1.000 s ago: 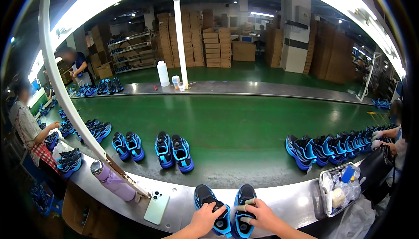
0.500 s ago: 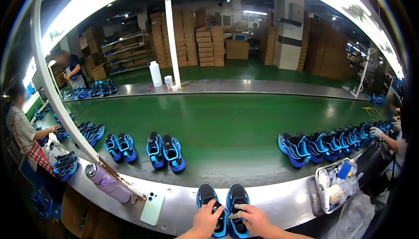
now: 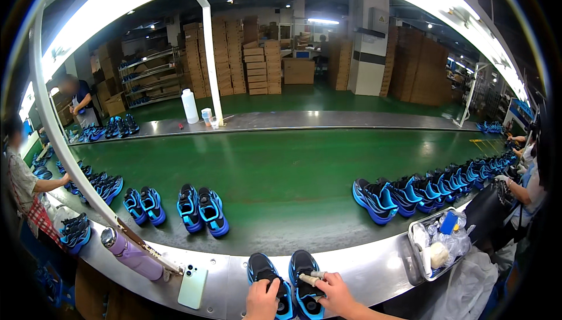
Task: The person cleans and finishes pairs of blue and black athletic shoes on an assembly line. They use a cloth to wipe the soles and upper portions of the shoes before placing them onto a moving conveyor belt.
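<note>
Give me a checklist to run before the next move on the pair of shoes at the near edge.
1. Left hand on the left shoe: ok, resting on its top.
2. Right hand holding a small pale tool at the right shoe: ok.
3. Pair side by side on the metal ledge: ok.
4. Belt space just ahead of the pair: ok, bare green.
5. Phone away from the hands: ok, lying to the left.
6. What the tool tip is doing: cannot tell, too small.

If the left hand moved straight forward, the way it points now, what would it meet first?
Probably the pair of blue shoes on the green belt; the left hand rests on the left shoe. Depth is uncertain.
</note>
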Demonstrator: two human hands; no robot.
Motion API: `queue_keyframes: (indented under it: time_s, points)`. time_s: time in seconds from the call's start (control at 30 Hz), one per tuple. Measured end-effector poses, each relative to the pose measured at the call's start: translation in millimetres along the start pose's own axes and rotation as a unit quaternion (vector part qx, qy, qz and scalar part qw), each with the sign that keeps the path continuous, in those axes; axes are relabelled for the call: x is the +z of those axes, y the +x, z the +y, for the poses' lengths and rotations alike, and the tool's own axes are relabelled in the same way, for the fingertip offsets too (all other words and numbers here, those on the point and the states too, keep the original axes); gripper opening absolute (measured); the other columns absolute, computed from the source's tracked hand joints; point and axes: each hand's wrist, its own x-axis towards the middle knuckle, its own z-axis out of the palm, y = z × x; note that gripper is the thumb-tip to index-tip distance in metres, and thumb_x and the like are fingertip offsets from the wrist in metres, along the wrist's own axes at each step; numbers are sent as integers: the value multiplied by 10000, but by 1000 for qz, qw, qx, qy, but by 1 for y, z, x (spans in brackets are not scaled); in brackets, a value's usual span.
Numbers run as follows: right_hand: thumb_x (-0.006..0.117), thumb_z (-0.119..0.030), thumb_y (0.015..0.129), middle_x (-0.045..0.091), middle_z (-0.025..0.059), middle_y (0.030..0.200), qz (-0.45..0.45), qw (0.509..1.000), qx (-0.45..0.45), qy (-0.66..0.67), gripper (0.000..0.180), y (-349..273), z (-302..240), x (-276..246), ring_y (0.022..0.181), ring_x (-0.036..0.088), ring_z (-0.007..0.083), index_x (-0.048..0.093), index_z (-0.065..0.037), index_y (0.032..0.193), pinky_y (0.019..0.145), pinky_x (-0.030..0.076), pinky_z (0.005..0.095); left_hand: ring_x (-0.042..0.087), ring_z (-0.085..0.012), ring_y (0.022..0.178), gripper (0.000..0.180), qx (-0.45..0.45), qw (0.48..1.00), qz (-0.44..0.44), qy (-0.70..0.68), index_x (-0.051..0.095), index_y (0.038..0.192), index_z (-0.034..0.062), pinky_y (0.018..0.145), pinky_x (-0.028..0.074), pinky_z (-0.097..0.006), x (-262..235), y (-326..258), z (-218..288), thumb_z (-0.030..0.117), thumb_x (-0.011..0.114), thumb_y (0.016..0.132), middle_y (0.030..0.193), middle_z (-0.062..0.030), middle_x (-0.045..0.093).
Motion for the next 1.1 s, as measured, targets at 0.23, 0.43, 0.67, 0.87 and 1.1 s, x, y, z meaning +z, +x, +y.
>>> queue_keyframes:
  time_s: [0.23, 0.43, 0.67, 0.87, 1.1]
  points:
    - [630, 26, 707, 576, 136, 999, -18, 996, 81, 41, 563, 0, -1, 24, 902, 585, 351, 573, -132, 1244, 767, 493, 405, 565, -342, 859, 234, 13, 993, -69, 92, 567, 1015, 8, 705, 499, -417, 2, 18, 23, 34, 539, 784, 969, -184, 515]
    - [619, 40, 703, 586, 169, 1109, -2, 999, 36, 5, 595, -9, 1, 17, 968, 590, 369, 568, -144, 1266, 813, 501, 404, 590, -410, 889, 480, -69, 993, -78, 55, 479, 1276, 32, 733, 510, -469, 21, -14, 20, 15, 550, 802, 1143, -239, 487]
    - [631, 22, 645, 627, 109, 1067, -38, 997, -41, -53, 479, -6, 23, 17, 850, 612, 322, 634, -157, 1090, 733, 504, 386, 628, -385, 873, 491, -52, 996, -64, 29, 522, 1287, 99, 720, 530, -460, 15, -17, -1, 31, 557, 802, 1194, -186, 543]
    - [656, -2, 659, 622, 112, 1110, -78, 991, -61, -85, 572, -2, 9, 4, 869, 629, 308, 597, -188, 1197, 753, 515, 396, 630, -385, 854, 501, -30, 999, 15, -7, 544, 1264, 118, 712, 534, -446, 13, -22, 0, 29, 598, 774, 1187, -185, 552]
    - [618, 8, 755, 578, 223, 1160, -41, 999, -7, -35, 471, -20, 12, 16, 966, 599, 374, 636, -191, 1182, 812, 506, 407, 627, -386, 947, 575, 8, 998, 32, -61, 513, 1314, 140, 751, 538, -427, 41, -37, -29, 21, 613, 761, 1245, -193, 529]
